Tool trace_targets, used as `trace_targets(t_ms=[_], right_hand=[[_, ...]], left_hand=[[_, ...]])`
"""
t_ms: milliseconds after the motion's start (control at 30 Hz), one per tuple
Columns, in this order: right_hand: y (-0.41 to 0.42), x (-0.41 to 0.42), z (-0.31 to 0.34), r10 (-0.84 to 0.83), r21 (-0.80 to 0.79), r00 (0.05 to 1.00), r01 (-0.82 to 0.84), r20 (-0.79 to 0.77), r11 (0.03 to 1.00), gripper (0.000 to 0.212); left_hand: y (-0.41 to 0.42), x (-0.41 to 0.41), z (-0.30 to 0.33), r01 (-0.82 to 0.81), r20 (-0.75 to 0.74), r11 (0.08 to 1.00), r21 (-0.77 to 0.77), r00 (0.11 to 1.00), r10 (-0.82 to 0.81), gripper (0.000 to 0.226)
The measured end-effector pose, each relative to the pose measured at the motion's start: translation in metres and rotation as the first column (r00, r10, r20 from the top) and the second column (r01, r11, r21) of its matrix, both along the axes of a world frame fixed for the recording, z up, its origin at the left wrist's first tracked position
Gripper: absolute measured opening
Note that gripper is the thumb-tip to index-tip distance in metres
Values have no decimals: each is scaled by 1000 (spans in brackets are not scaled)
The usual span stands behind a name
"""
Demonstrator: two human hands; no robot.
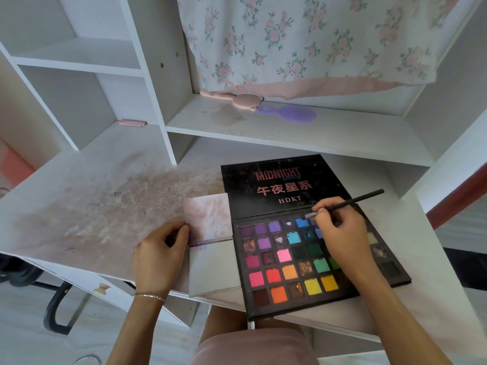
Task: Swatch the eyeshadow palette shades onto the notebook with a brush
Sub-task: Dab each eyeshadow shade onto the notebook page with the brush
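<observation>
Now loading brush (347, 202) from palette (303, 259).
Light, stiff handle pinched low in right hand (340, 230) fingers; left hand (160, 256) fingers curled, steadying thin, floppy notebook (210, 246); powders crumbly.

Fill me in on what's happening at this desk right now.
A person sits at a white desk swatching eyeshadow. The right hand holds a black brush, its tip down at the blue shades in the top row of the open palette. The left hand grips the left edge of a small open notebook, whose upper page is already smudged pink.
</observation>
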State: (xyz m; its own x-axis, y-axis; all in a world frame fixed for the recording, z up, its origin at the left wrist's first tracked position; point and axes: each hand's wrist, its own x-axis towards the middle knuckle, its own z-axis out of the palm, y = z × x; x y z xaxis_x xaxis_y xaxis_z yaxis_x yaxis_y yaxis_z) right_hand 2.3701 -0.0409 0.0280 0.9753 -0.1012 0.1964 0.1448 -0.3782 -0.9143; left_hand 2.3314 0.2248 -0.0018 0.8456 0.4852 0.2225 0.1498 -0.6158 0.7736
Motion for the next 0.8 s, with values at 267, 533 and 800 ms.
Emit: trace_targets(t_ms=[267, 533, 800], right_hand=[[63, -20, 4, 200, 120, 979, -203, 31, 972, 23], [101, -26, -5, 377, 42, 925, -375, -45, 926, 24], [107, -25, -8, 375, -43, 924, -378, -74, 925, 22]], left_hand=[[-2, 0, 3, -18, -35, 999, -35, 999, 17, 11], [-1, -2, 5, 13, -12, 1000, -9, 1000, -14, 11], [0, -3, 5, 31, 1, 999, 19, 1000, -31, 13]])
